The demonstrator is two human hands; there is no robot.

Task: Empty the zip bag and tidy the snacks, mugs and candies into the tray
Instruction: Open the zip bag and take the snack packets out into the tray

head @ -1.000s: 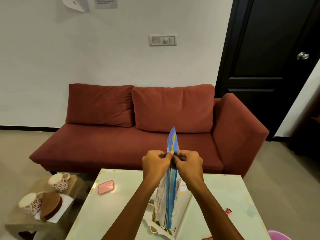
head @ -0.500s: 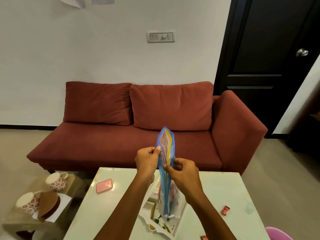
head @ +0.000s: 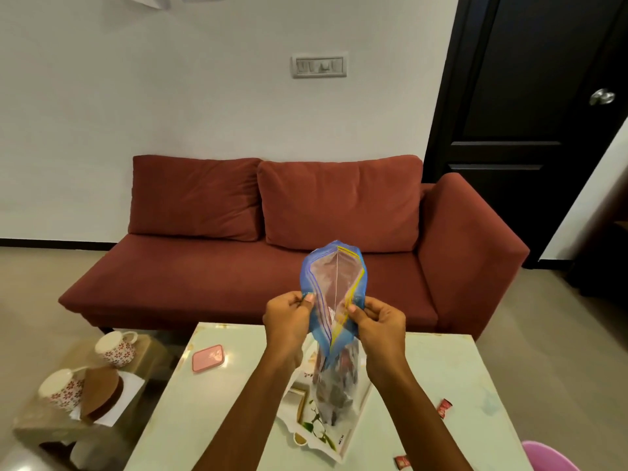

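Against the white wall stands a rust-red fabric sofa (head: 204, 266), and before it a pale glossy low table (head: 441, 368). Above that table a person holds up a clear plastic zip bag with a blue top band (head: 334, 290), upright, its mouth gaping wide. One lip carries a blue zip strip, the other a yellow one. The left hand (head: 287, 316) pinches the blue lip between thumb and curled fingers; the right hand (head: 380, 317) pinches the yellow lip the same way. The bag's lower half bulges with dark and reddish contents, too blurred to name. Its bottom hangs over a white flower-printed tray (head: 319, 436) on the table; whether it touches the tray I cannot tell. Two small red-wrapped candies (head: 444, 407) lie on the table to the right of the tray. Two white mugs with red flowers (head: 117, 348) sit on a low side stand (head: 40, 433) to the left.
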